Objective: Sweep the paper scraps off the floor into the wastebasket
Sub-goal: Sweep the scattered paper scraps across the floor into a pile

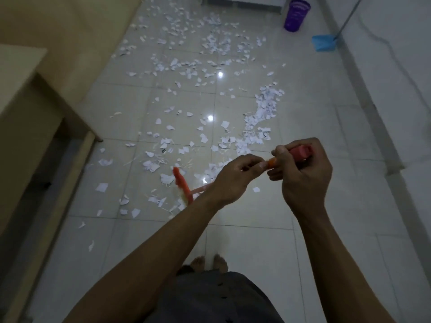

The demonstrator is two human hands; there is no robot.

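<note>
Closest to me, both hands grip the orange-red plastic broom handle: the right hand curls its fingers round the top end, and the left hand pinches it just below. The blurred broom head meets the pale tiled floor among white torn paper scraps. Farther off, a blue dustpan stands near the purple plastic wastebasket.
</note>
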